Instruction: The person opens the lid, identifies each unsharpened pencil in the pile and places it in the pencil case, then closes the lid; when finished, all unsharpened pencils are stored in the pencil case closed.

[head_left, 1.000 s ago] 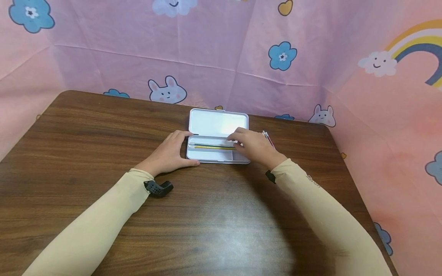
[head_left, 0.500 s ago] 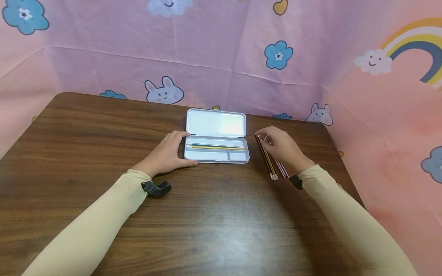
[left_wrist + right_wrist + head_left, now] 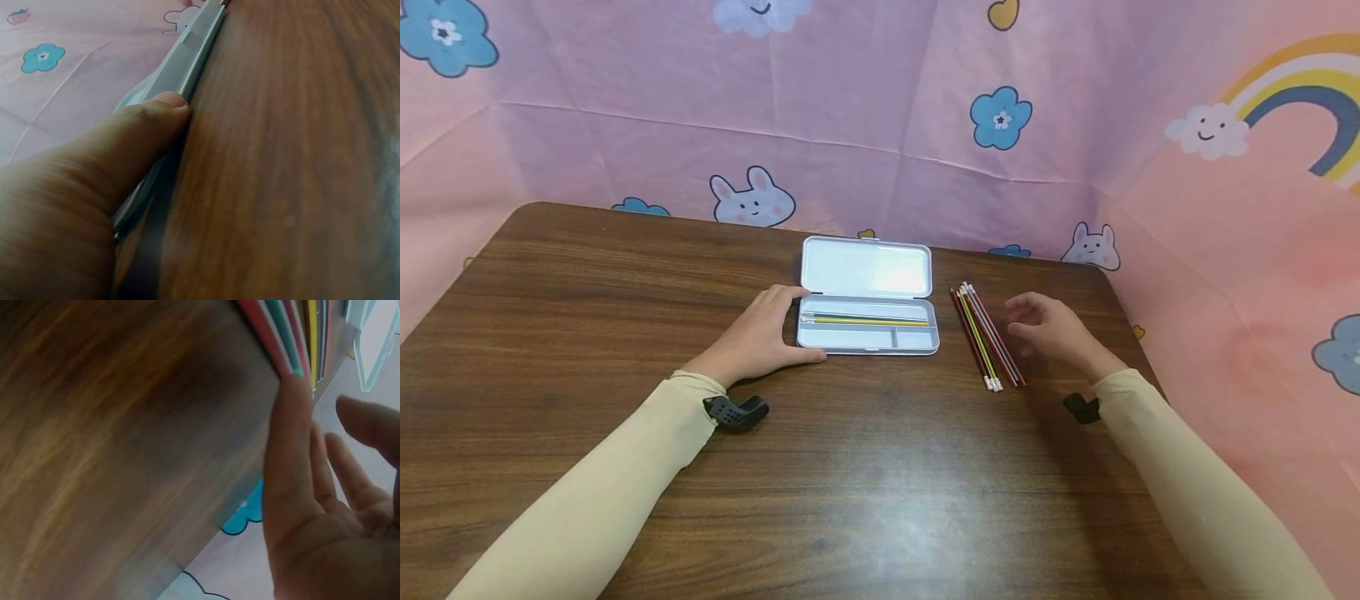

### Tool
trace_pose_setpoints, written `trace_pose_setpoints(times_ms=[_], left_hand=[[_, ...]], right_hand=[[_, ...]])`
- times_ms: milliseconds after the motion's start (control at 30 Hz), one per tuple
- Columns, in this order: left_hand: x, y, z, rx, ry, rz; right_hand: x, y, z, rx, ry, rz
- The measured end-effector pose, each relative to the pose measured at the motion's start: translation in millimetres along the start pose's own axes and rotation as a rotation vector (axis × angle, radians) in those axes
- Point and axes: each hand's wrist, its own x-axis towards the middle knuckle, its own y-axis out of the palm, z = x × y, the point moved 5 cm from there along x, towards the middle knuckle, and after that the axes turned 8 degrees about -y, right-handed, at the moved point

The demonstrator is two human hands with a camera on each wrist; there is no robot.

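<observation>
A white pencil case (image 3: 850,338) lies open at the table's far middle, its lid (image 3: 867,271) laid flat behind it. A yellow pencil (image 3: 865,320) lies in its long back slot. My left hand (image 3: 760,333) grips the case's left end, thumb on the front edge and fingers at the back corner. In the left wrist view the thumb (image 3: 137,131) presses the case's rim (image 3: 187,62). Several pencils (image 3: 987,337) lie in a bundle right of the case. My right hand (image 3: 1048,329) hovers just right of them, fingers relaxed, holding nothing. The right wrist view shows the pencils (image 3: 294,331) at the thumb tip.
The brown wooden table (image 3: 880,483) stretches wide toward me. A pink cartoon-print cloth (image 3: 880,150) walls off the back and the right side close behind the case. Black wrist mounts (image 3: 735,411) sit at both cuffs.
My right hand left the case, passed over the pencil bundle and now hangs to its right, empty. The left hand and the case stayed put.
</observation>
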Motion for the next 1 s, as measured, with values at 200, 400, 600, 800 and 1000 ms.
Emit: trace_pose_setpoints(times_ms=[200, 400, 600, 800, 1000], left_hand=[[-0.8, -0.4, -0.2, -0.001, 0.0, -0.002], [-0.2, 0.3, 0.3, 0.0, 0.003, -0.006], [0.3, 0.4, 1.5, 0.003, -0.001, -0.002], [0.0, -0.3, 0.4, 0.002, -0.003, 0.003], [-0.1, 0.3, 0.5, -0.002, -0.006, 0.005]], right_hand=[[-4, 8, -7, 0.047, 0.033, 0.11], [-3, 13, -12, 0.06, 0.057, 0.095], [-1, 18, -13, 0.051, 0.045, 0.069], [-1, 21, -11, 0.014, 0.028, 0.063], [0, 21, -13, -0.071, 0.033, 0.057]])
